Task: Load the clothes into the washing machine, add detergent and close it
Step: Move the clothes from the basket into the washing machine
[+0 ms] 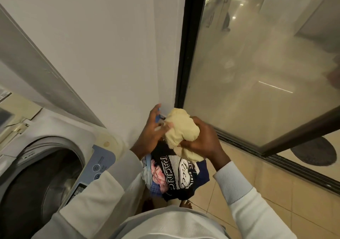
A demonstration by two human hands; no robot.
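1. We see a pale yellow cloth (181, 128) bunched up just below the middle of the view, topping a heap of clothes.
2. Our right hand (204, 139) grips it from its 4 o'clock side, fingers curled tightly into the fabric.
3. Our left hand (151, 130) sits at the cloth's 9 o'clock. Its fingers are fairly straight and spread, the lower ones touching the cloth and the upper ones pointing towards 12. It is blurred.
4. At 6 o'clock from the cloth lies a black shirt (173, 174) printed "RACING" in white, with blue and red-patterned clothes around it. We cannot tell what bears the heap.
5. Both forearms wear white sleeves (233, 183), reaching in from 6 o'clock.
6. The washing machine (60, 128) stands at 8 o'clock, apart from the clothes. Its dark drum (36, 183) is open to view, and its blue control panel (103, 163) is on the side nearest the heap.
7. A white wall (110, 45) fills 11 o'clock.
8. A black-framed glass door (248, 64) fills 2 o'clock.
9. The tiled floor (257, 183) lies at 4 o'clock, with a round dark mat (314, 151) behind the glass at 3.
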